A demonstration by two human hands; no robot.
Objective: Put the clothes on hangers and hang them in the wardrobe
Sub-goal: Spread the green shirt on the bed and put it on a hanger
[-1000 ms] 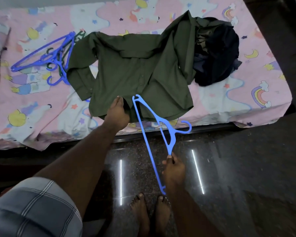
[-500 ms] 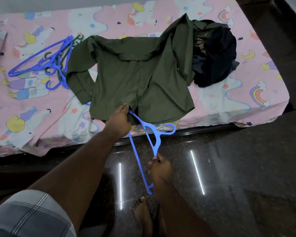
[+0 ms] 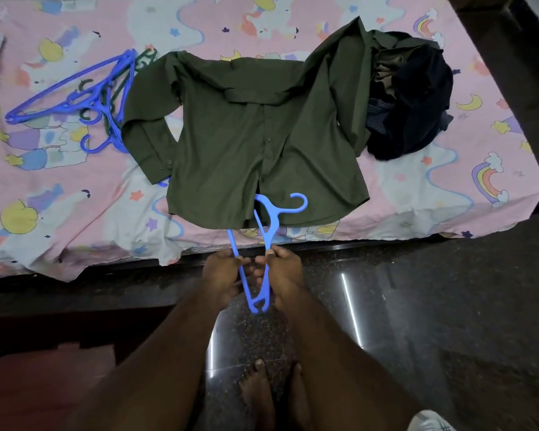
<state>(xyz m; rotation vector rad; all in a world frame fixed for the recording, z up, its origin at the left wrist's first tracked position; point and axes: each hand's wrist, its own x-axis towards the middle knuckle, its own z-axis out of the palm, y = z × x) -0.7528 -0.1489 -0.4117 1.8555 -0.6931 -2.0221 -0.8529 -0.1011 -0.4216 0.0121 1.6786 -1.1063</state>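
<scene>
Both forearms are bare all the way up, no watch, rings or bands on either the left hand (image 3: 221,276) or the right hand (image 3: 285,272). Feet (image 3: 273,396) are bare too, no socks or sandals. At the near right corner there's a scrap of pale checked fabric (image 3: 431,422), probably a sleeve or shorts, hard to tell.

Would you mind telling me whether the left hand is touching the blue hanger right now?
Touching. The head view shows the left hand with its fingers pinching one bar of the blue hanger, while the right hand grips the other bar.
</scene>
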